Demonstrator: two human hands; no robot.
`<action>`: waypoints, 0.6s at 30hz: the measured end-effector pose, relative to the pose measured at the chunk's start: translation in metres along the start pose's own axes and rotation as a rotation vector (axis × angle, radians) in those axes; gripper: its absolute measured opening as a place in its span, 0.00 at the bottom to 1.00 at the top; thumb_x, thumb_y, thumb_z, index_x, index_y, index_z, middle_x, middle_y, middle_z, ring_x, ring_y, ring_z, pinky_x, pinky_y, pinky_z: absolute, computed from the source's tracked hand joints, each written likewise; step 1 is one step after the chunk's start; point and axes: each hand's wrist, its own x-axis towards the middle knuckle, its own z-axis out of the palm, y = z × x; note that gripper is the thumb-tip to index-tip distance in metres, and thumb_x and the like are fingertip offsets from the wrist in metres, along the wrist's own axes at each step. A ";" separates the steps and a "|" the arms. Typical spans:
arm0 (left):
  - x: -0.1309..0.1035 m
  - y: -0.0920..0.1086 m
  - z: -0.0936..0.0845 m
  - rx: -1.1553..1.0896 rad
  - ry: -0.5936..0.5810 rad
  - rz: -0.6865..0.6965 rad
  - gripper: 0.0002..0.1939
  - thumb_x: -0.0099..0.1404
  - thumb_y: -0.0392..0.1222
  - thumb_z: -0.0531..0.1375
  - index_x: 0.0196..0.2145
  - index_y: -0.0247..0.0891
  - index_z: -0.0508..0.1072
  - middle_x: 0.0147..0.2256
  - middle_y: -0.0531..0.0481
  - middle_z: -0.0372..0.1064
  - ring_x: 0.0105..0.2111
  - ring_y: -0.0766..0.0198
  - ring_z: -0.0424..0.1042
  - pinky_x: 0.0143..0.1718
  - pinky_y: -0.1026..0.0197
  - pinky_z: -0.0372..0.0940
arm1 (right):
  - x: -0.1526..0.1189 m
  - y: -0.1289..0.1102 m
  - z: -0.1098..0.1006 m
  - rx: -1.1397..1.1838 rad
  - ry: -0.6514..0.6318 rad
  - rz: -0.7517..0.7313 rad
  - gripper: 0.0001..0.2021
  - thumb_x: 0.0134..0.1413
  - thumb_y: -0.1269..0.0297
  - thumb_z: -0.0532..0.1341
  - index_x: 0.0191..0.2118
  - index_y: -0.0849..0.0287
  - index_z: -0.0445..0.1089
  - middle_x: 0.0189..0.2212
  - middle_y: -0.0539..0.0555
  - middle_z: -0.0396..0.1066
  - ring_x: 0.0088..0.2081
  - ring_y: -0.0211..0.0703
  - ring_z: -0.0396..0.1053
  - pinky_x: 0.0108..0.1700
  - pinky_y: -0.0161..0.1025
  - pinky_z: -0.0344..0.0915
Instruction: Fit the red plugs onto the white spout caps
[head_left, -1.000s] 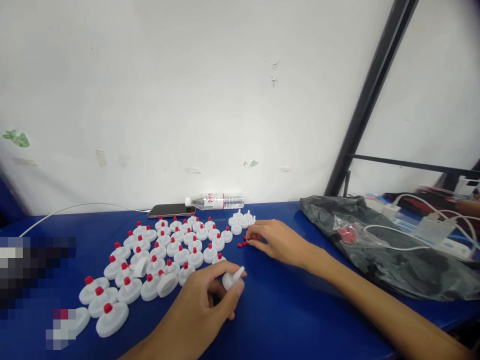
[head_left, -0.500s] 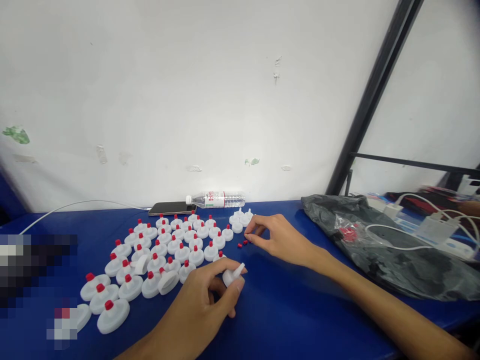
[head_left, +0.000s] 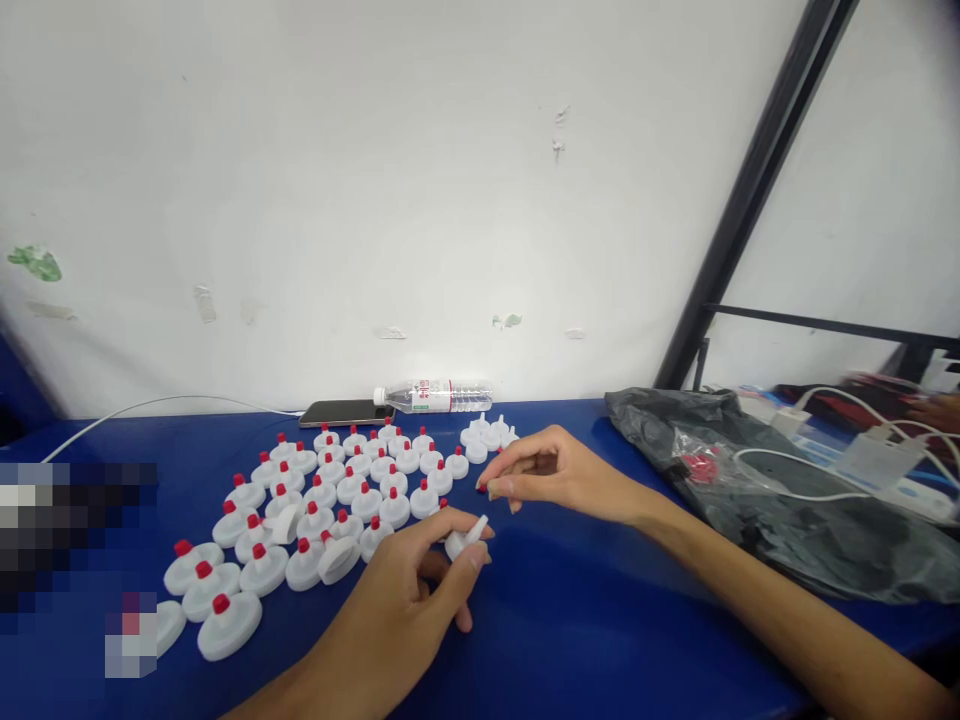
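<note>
My left hand (head_left: 420,580) pinches a white nozzle cap (head_left: 466,540) between thumb and fingers. Its bare spout tilts up to the right, with no red tip on it. Just beyond, my right hand (head_left: 536,475) has its thumb and index finger closed around a small red cap (head_left: 481,489), which is mostly hidden by the fingertips. White nozzle caps with red tips (head_left: 365,502) cover the table left of my hands, most upright and a few tipped on their sides. Several bare white nozzle caps (head_left: 475,452) stand behind my right hand, partly covered by it.
A clear plastic bottle (head_left: 442,396) lies against the wall, beside a phone (head_left: 341,413) with a white cable. On the right, a dark plastic bag (head_left: 787,550) lies on the blue table (head_left: 600,620), with a clear packet of red pieces (head_left: 701,466) and chargers (head_left: 874,455) on it.
My right hand has shifted slightly left, its fingertips closing over the loose red caps that showed beside them. My left hand holds the same white nozzle cap in nearly the same place.
</note>
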 end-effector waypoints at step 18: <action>0.001 -0.005 0.003 -0.043 0.030 0.014 0.24 0.72 0.62 0.50 0.50 0.42 0.70 0.21 0.59 0.67 0.19 0.70 0.61 0.20 0.68 0.57 | -0.001 -0.003 0.004 -0.043 -0.125 0.004 0.15 0.64 0.55 0.63 0.41 0.63 0.79 0.34 0.56 0.78 0.29 0.35 0.71 0.32 0.31 0.67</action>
